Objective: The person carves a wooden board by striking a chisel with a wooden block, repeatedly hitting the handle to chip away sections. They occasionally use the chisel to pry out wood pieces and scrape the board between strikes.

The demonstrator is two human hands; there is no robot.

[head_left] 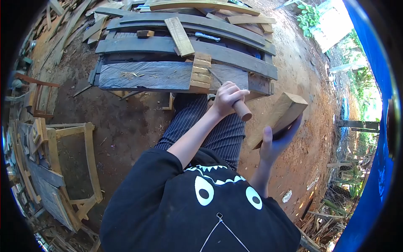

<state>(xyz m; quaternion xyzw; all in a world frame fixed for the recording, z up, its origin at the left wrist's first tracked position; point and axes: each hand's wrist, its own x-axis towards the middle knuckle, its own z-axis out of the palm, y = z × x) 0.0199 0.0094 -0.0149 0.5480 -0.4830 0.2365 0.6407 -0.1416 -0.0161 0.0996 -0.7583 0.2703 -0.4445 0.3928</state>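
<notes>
My left hand (226, 98) is closed around a round wooden handle (242, 111). Its blunt end sticks out toward me, and the hand hides the rest of the tool. The hand sits just in front of the dark plank (142, 75) at the near edge of a stack of boards. My right hand (275, 140) grips a pale rectangular wooden block (280, 117) from below, tilted up to the right, a little apart from the handle. A small stepped stack of light wood pieces (200, 71) stands on the plank just beyond my left hand.
Curved dark planks (189, 25) pile up behind, with a light offcut (179, 37) lying across them. Wooden frames (79, 168) and scrap lumber lie on the dirt at left. Bare red earth (302, 75) spreads to the right, with a blue tarp (373, 126) at the far right.
</notes>
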